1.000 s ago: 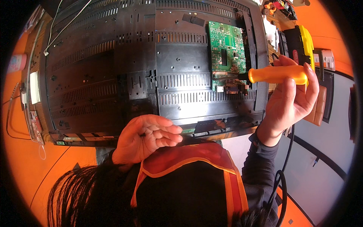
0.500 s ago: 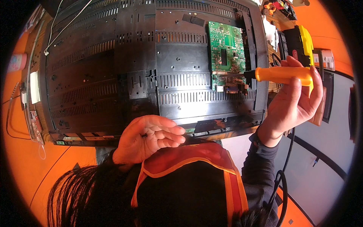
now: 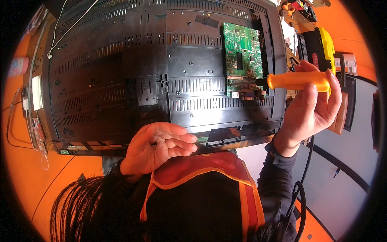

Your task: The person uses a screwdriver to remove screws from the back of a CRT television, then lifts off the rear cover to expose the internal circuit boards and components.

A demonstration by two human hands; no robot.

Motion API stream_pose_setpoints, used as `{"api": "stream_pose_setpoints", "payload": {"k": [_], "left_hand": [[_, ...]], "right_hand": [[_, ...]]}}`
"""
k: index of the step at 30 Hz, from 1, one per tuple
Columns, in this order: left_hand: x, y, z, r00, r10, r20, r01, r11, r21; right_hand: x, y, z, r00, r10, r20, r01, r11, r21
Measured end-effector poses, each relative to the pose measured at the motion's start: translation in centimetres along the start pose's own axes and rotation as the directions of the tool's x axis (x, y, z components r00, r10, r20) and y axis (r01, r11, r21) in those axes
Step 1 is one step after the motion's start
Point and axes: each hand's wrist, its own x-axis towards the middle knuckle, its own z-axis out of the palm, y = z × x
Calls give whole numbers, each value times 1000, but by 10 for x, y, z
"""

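A screwdriver (image 3: 298, 81) with a thick orange handle lies nearly level in my right hand (image 3: 310, 109), its fingers closed round the handle's end. The dark shaft points left, over the right edge of a green circuit board (image 3: 246, 48); whether its tip touches anything, I cannot tell. That board sits on the right part of a large black slotted panel (image 3: 193, 64). My left hand (image 3: 157, 145) rests palm up at the panel's near edge, fingers loosely curled. Small dark screws (image 3: 153, 143) lie in its cupped palm.
White cables (image 3: 56, 46) cross the panel's far left corner. At the right stand a yellow and black case (image 3: 324, 44) and some white paper (image 3: 289, 34). A black cable (image 3: 300, 193) hangs by my right forearm. A strip of black tape (image 3: 207, 20) sticks to the panel.
My right hand and the screwdriver have shifted slightly left. The left hand keeps its place with the screws in its palm.
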Motion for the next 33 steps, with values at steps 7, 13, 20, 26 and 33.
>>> {"api": "stream_pose_setpoints", "payload": {"k": [7, 13, 20, 26, 33], "left_hand": [[0, 0, -1, 1000, 4, 4, -4, 1000, 11], [2, 0, 2, 1000, 2, 23, -2, 1000, 1], [24, -3, 29, 950, -184, -254, 211, 974, 82], [26, -2, 28, 954, -231, -193, 247, 967, 61], [20, -1, 19, 981, -123, -151, 137, 987, 83]], "right_hand": [[-1, 1, 1, 999, -20, 32, 20, 1000, 15], [1, -1, -3, 991, -11, -132, 19, 998, 59], [-9, -17, -2, 965, 244, -99, -118, 736, 667], [-19, -30, 3, 962, 268, 46, -254, 823, 508], [-4, -36, -36, 952, 8, -305, 118, 912, 394]]}}
